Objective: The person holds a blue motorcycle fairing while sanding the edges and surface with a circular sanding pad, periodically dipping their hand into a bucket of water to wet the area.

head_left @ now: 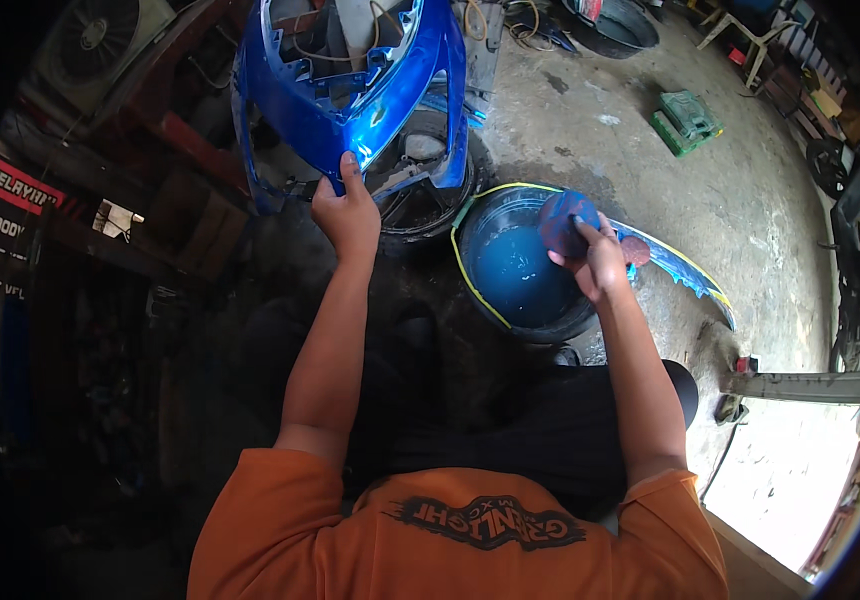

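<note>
A glossy blue motorcycle front fairing [365,125] stands ahead of me. My left hand [348,215] is closed around its lower tip, thumb on the painted face. My right hand [598,258] holds a round, bluish sanding disc [558,222], its fingers bent over the upper side. Below that hand is a dark round tub [480,300] with bluish water [515,265] in it. A reddish-brown round piece [634,250] shows just right of the hand; I cannot tell what it rests on. Yellow edging runs along part of the tub's rim.
A long, curved blue panel [685,268] with a yellow edge reaches right from the tub. Behind the fairing's lower part is a tyred wheel [420,225]. A green box [687,125] and a black basin [615,38] sit farther off on the concrete floor [570,110].
</note>
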### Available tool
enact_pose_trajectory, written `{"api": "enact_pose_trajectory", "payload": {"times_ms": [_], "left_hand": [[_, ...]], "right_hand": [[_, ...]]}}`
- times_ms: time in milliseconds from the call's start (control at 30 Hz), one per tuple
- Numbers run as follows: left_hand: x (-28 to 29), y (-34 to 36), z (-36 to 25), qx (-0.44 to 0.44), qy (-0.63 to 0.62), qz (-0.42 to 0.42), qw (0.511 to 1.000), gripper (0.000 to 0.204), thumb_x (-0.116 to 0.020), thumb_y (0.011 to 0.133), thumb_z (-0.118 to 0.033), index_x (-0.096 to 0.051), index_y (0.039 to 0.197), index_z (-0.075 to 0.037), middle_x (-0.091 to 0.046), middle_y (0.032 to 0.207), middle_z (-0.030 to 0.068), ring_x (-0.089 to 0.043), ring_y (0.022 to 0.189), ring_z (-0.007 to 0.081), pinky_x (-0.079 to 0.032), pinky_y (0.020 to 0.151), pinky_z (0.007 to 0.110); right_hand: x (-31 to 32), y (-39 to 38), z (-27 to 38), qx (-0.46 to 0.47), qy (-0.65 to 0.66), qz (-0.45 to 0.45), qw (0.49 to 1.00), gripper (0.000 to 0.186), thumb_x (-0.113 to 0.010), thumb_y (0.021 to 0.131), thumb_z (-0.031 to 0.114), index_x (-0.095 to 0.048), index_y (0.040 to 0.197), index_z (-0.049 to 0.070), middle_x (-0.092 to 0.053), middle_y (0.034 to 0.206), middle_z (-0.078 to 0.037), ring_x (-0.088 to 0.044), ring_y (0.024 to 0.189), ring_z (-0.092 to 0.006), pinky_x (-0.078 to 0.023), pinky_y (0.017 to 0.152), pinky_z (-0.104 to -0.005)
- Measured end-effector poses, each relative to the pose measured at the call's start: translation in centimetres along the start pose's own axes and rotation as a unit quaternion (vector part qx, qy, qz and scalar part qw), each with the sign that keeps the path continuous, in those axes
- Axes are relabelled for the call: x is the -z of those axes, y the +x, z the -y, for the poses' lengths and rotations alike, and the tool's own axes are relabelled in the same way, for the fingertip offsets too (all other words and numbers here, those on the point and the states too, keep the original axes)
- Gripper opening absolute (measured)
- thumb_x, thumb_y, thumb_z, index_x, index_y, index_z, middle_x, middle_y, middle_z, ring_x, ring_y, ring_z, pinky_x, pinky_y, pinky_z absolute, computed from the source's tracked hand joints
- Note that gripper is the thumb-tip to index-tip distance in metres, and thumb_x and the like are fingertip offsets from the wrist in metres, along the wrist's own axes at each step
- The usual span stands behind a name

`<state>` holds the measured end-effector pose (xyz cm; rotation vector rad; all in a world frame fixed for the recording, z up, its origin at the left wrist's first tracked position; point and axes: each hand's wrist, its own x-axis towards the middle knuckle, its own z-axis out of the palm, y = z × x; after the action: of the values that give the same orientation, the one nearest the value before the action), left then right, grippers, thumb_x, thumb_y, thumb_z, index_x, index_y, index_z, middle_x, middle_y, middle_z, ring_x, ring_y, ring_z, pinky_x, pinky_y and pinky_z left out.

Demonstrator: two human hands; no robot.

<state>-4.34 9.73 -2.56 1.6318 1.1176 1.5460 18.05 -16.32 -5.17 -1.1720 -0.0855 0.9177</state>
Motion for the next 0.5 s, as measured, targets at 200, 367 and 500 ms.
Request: {"api": "enact_pose_trajectory", "payload": {"times_ms": [200,367,500], "left_hand": [[0.1,-1.0,0.5,0.075,0.012,0.019,0.997,0.051,-0.066,0.108,-0.040,-0.074,0.108,0.010,-0.077,0.094,0.0126,-0.068,0.087,0.0171,-0.053,0.084,0.037],[-0.7,-1.1,2.7,0.058,0.029,-0.001,0.998,0.047,-0.069,0.105,-0.041,-0.077,0.100,0.005,-0.077,0.082,0.0172,-0.073,0.073,0.0264,-0.054,0.072,0.042],[-2.0,-1.0,3.2,0.078,0.042,0.004,0.996,0.047,-0.069,0.104,-0.041,-0.077,0.100,0.005,-0.078,0.084,0.0186,-0.074,0.075,0.0291,-0.054,0.073,0.042]], "right_hand": [[-0.6,5.6,-5.7,-0.057,0.012,-0.059,0.997,0.027,-0.054,0.109,0.012,-0.057,0.136,0.016,-0.069,0.123,-0.008,-0.072,0.111,-0.0278,-0.060,0.081,-0.0514],[-3.8,8.2,-9.1,-0.081,0.086,-0.098,0.988,0.021,-0.055,0.109,0.012,-0.059,0.128,0.018,-0.069,0.117,-0.008,-0.069,0.107,-0.0275,-0.057,0.086,-0.0541],[-4.8,11.0,-11.4,-0.083,0.091,-0.105,0.987,0.034,-0.059,0.106,0.010,-0.052,0.139,0.016,-0.069,0.116,-0.009,-0.069,0.102,-0.0282,-0.055,0.084,-0.0544]]}}
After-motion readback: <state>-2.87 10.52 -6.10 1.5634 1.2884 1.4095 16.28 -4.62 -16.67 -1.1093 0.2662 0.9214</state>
